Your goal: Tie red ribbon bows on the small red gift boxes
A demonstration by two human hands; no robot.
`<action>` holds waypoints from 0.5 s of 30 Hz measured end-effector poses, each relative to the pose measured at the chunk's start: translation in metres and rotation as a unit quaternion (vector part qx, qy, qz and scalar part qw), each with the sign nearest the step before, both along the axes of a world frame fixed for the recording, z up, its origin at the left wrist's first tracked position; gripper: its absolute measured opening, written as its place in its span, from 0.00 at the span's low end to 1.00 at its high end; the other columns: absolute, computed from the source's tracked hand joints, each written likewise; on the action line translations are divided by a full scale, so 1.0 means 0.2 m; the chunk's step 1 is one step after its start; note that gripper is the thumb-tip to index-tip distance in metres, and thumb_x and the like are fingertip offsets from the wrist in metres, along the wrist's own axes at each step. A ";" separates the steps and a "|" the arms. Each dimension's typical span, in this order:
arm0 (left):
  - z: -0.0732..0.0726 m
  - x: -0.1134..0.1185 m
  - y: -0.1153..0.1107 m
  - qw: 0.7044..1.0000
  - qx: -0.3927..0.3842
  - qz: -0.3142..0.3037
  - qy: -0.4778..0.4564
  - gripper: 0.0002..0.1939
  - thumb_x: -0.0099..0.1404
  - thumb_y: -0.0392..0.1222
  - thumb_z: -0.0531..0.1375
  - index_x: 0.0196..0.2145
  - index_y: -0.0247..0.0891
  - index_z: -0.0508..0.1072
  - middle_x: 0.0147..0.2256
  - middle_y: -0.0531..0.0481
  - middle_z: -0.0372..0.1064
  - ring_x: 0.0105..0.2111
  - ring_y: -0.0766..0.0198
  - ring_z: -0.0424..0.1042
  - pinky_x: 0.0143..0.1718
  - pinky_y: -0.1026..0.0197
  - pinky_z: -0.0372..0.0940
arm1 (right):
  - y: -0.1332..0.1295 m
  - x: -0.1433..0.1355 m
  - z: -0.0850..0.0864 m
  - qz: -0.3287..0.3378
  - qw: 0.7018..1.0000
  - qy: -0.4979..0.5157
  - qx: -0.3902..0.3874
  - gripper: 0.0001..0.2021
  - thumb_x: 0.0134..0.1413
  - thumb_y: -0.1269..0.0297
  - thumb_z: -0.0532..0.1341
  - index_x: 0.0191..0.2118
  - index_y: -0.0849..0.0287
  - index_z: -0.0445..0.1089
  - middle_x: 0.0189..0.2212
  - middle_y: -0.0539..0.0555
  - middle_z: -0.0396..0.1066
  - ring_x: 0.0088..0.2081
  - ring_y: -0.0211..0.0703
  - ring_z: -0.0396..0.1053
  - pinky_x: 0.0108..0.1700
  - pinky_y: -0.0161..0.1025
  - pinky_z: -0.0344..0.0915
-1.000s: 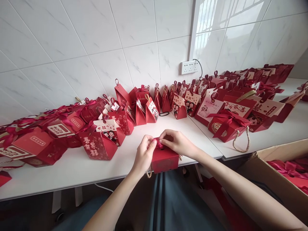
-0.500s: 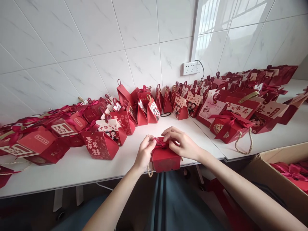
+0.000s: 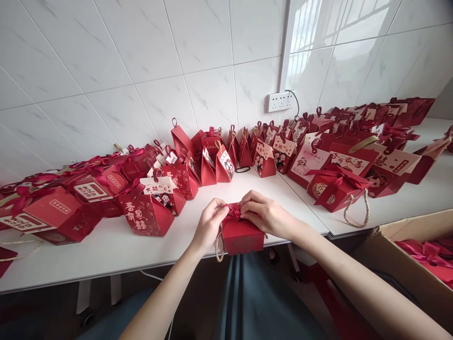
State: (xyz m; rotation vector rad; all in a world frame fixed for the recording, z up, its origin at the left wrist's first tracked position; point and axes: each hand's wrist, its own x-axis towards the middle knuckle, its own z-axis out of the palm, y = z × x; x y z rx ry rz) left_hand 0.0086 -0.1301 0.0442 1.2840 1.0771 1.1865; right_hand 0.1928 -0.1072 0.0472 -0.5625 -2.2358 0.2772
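Observation:
A small red gift box with gold rope handles sits at the table's front edge, close to my body. Across its top lies a dark red ribbon gathered into a bow. My left hand pinches the ribbon's left side between thumb and fingertips. On the other side, my right hand has its fingers bent and brought together on the ribbon's right side. Part of the bow is hidden behind the fingers. One rope handle hangs down at the box's left.
Many red gift boxes crowd the white table on the left and along the wall. More stand at right, including a ribboned box. A cardboard box with ribboned items is at lower right. A socket strip is on the wall.
My right hand's fingers have drawn down and closed in on the ribbon. My left hand stays pinching at the bow, and the gift box has hardly moved.

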 end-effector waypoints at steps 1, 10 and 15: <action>0.01 0.00 0.00 1.000 0.011 0.002 0.022 0.11 0.57 0.47 0.58 0.29 0.38 0.62 0.26 0.54 0.65 0.29 0.66 0.66 0.34 0.64 0.61 | 0.00 0.00 0.00 -0.002 1.000 -0.006 0.002 0.08 0.61 0.70 0.53 0.34 0.60 0.69 0.35 0.56 0.65 0.35 0.40 0.70 0.39 0.37 0.70; 0.15 -0.02 -0.13 0.971 0.045 0.050 0.231 0.10 0.61 0.48 0.56 0.29 0.40 0.63 0.25 0.53 0.70 0.18 0.69 0.64 0.21 0.65 0.57 | -0.04 0.09 0.06 -0.027 0.995 -0.073 0.058 0.12 0.64 0.69 0.50 0.35 0.60 0.69 0.39 0.58 0.66 0.32 0.37 0.70 0.35 0.34 0.69; 0.15 -0.02 -0.16 0.964 0.034 0.067 0.255 0.09 0.62 0.47 0.55 0.28 0.41 0.62 0.15 0.57 0.65 0.16 0.67 0.65 0.20 0.66 0.55 | -0.07 0.12 0.07 -0.079 0.973 -0.155 0.151 0.14 0.64 0.73 0.46 0.39 0.60 0.69 0.40 0.59 0.67 0.32 0.38 0.70 0.32 0.33 0.68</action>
